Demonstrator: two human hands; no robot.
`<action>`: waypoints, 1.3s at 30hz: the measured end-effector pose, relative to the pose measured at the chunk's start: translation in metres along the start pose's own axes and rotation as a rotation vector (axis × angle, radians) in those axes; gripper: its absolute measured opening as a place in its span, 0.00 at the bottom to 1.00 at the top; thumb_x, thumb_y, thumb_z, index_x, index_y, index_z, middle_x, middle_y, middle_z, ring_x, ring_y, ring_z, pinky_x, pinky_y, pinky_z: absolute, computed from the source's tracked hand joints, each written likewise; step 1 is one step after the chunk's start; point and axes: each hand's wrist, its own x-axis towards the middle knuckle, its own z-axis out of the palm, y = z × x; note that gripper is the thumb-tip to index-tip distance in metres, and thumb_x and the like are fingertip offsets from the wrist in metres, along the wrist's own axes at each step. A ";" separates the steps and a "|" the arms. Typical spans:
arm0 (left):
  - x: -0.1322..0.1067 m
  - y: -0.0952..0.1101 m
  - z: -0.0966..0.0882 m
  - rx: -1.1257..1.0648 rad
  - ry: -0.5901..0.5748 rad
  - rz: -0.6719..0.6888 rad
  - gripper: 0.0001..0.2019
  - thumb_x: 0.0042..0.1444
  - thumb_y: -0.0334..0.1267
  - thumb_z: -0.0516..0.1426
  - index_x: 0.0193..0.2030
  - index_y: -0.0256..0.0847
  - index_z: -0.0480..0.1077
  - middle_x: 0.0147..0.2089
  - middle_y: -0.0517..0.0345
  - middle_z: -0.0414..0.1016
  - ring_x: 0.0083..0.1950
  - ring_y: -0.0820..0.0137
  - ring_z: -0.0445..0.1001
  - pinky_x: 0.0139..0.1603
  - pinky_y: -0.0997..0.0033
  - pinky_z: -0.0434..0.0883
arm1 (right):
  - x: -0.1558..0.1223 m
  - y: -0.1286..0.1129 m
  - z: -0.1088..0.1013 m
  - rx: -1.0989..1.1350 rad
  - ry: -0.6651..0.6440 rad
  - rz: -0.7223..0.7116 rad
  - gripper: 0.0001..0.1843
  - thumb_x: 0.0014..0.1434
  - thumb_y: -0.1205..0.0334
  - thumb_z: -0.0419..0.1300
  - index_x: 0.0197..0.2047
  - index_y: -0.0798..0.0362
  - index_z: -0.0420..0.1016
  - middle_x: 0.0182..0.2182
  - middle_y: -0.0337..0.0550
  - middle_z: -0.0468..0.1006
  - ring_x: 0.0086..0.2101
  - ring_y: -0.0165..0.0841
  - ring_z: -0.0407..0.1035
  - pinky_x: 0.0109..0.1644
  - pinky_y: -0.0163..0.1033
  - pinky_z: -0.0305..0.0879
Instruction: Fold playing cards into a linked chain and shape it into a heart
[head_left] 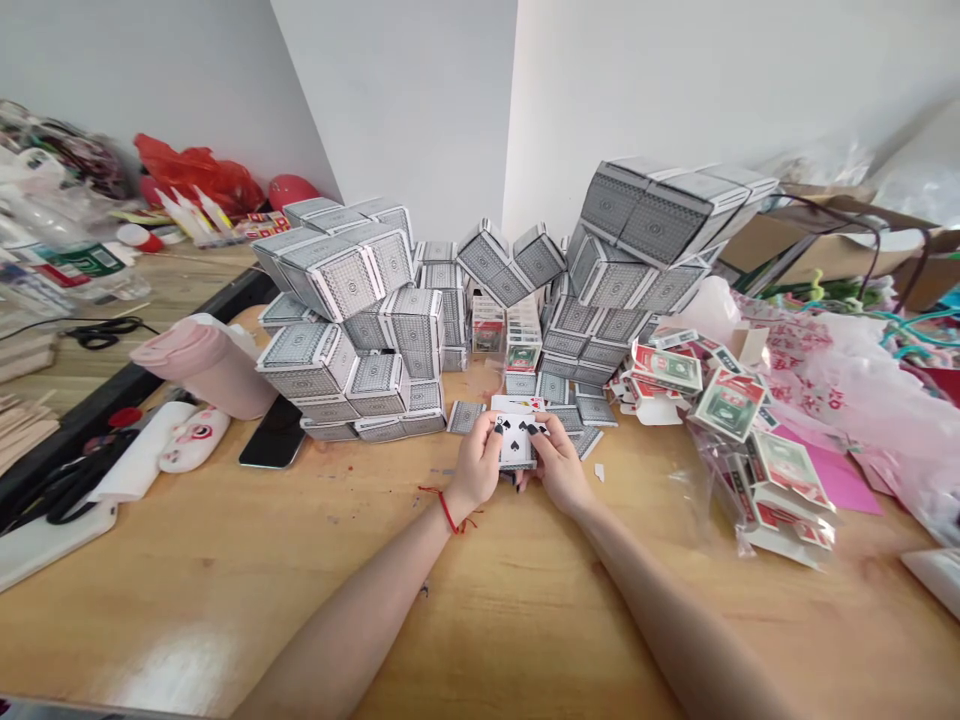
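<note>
Both hands meet at the middle of the wooden table [225,560] around a deck of playing cards [517,442] with a spade card face up. My left hand [476,465], with a red string at the wrist, grips the deck's left side. On the right side my right hand [559,465] holds it with closed fingers. Small card stacks [577,410] lie just beyond the hands. Grey patterned card blocks are piled at the left [345,320] and at the right [645,260].
Flat red and green card boxes [742,440] spill from plastic at the right, beside pink bags [817,370]. A pink bottle [202,365], a black phone [274,440] and a white case [191,440] lie at the left. Scissors [64,490] rest near the left edge.
</note>
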 end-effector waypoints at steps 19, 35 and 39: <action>0.000 0.006 -0.004 0.051 0.083 0.067 0.07 0.51 0.30 0.45 0.30 0.39 0.62 0.26 0.61 0.61 0.25 0.75 0.60 0.25 0.78 0.59 | 0.002 0.000 -0.001 0.054 -0.062 0.024 0.10 0.53 0.54 0.51 0.36 0.47 0.53 0.15 0.29 0.69 0.14 0.31 0.66 0.14 0.34 0.62; 0.000 0.012 0.001 -0.307 -0.115 -0.133 0.05 0.49 0.35 0.50 0.33 0.41 0.56 0.19 0.68 0.61 0.14 0.76 0.64 0.15 0.75 0.62 | -0.002 -0.002 0.002 -0.092 0.022 -0.061 0.06 0.54 0.56 0.51 0.32 0.48 0.58 0.14 0.31 0.68 0.13 0.30 0.64 0.13 0.33 0.58; 0.000 0.015 -0.002 -0.311 -0.127 -0.164 0.04 0.47 0.35 0.51 0.30 0.41 0.57 0.18 0.68 0.62 0.15 0.75 0.64 0.16 0.74 0.62 | -0.003 -0.001 0.001 -0.089 0.036 -0.070 0.05 0.53 0.57 0.52 0.31 0.48 0.59 0.16 0.32 0.68 0.13 0.29 0.63 0.13 0.34 0.59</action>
